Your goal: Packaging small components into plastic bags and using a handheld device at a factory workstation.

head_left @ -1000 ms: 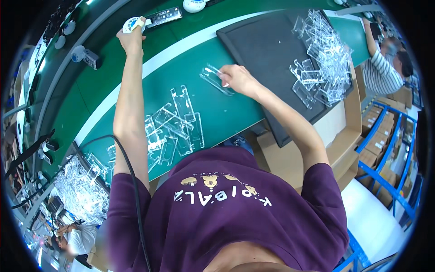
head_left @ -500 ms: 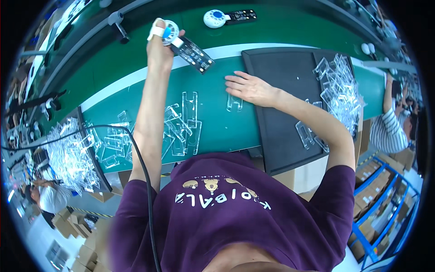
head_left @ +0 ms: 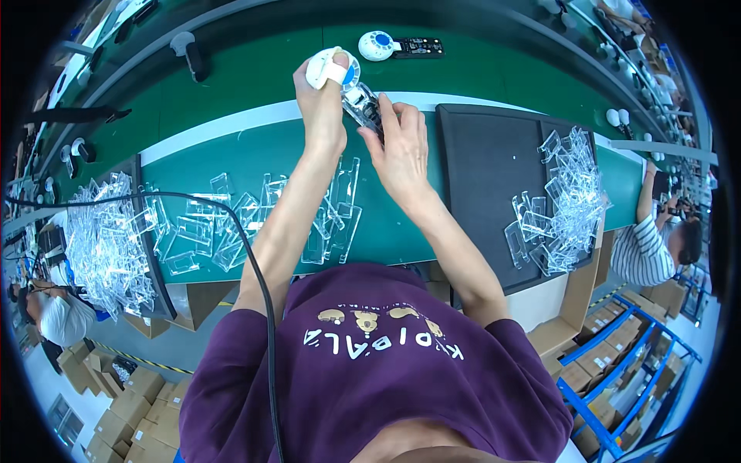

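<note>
My left hand [head_left: 318, 108] is closed around the white round head of a device [head_left: 353, 72] with a blue centre; a white wrap covers my thumb. The device's board end points toward my right hand [head_left: 403, 150]. Between the right thumb and fingers is a clear plastic frame [head_left: 361, 99], lying against the board end, which it and the fingers partly cover. I cannot tell whether the frame is fully seated. Farther off, a second white round device [head_left: 377, 45] with a black circuit board [head_left: 419, 48] lies on the green surface.
Loose clear plastic frames [head_left: 194, 229] are scattered at left and below my hands. A dark tray [head_left: 482, 170] at right and another at far left hold heaps of clear frames [head_left: 575, 197]. A black cable [head_left: 266, 297] hangs across my left side. Coworkers sit beyond both sides.
My right hand has lifted off the table and moved left and away from me to the device, with a clear frame in it. The left hand has shifted right with the device.
</note>
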### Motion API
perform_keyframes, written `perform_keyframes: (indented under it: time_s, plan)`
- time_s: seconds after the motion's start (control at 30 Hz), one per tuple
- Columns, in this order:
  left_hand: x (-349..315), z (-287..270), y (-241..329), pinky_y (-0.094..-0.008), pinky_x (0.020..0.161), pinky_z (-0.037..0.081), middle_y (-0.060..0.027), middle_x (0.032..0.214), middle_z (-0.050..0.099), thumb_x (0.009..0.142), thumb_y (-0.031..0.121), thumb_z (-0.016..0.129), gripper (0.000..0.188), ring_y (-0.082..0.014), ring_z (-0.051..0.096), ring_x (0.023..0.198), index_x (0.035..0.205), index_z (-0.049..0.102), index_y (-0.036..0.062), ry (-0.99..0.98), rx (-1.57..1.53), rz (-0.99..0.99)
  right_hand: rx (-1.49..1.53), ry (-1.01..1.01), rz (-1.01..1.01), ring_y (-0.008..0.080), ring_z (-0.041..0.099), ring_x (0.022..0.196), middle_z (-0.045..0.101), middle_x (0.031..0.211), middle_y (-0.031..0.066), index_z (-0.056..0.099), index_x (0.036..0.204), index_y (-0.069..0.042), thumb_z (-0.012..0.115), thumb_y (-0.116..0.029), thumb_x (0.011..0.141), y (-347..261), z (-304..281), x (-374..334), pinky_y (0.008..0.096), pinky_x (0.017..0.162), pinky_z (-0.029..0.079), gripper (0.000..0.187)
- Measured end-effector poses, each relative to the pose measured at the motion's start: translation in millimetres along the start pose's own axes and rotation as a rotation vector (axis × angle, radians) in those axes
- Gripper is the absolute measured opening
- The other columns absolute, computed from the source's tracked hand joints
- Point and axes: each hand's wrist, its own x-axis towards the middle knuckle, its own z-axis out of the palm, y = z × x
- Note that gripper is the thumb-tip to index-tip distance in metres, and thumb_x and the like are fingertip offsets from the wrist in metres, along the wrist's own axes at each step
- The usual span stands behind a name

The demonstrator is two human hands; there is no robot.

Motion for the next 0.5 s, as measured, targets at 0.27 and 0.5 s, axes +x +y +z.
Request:
perform_keyframes:
  time_s: [0.27,0.5]
  plan:
    - [-2,-13,20,-0.0285,0.083,0.042,-0.0124,0.106,0.052,0.076,0.027,0.071,0.061,-0.0172,0.051,0.097,0.119,0.039,-0.0025,-0.119,-0.114,0.082,0.268,0.046,0.02,0.0289,0.052,0.091,0.053,0.104,0.0158,0.045,0.124,-0.004,0.067,-0.017,0.075,-6,15,-1,0.0372,0.076,0.045,0.056]
    - [-2,-54,1,-0.0337,0.087,0.044,-0.0146,0.108,0.055,0.082,0.028,0.063,0.047,-0.0221,0.056,0.097,0.115,0.044,0.0008,-0.403,-0.224,-0.363,0.182,-0.082,-0.123,0.0294,0.054,0.09,0.054,0.106,0.0156,0.043,0.125,-0.005,0.068,-0.014,0.073,3,4,4,0.0375,0.078,0.045,0.058]
